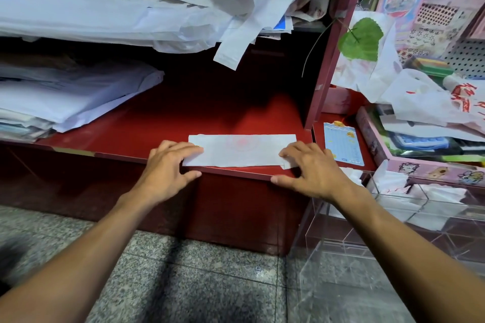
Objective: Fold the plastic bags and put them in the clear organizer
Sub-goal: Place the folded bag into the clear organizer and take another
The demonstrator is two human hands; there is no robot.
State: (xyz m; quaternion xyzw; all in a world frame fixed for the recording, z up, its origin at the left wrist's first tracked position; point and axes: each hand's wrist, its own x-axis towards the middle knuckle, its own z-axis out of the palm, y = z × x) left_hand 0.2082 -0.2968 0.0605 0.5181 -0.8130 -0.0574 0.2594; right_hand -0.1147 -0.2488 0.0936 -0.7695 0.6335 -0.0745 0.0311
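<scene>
flatly, folded bag (241, 151) lengthwise left-right

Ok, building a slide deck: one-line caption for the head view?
Both hands press a folded plastic bag flat on the red shelf, beside the clear organizer.

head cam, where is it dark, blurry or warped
Head view: the back of the red shelf falls into deep shadow; a dark smear blurs the bottom-left floor; wide-angle bending stretches both forearms; the folded plastic bag is sharp and evenly lit; the clear organizer shows faint reflections.
</scene>
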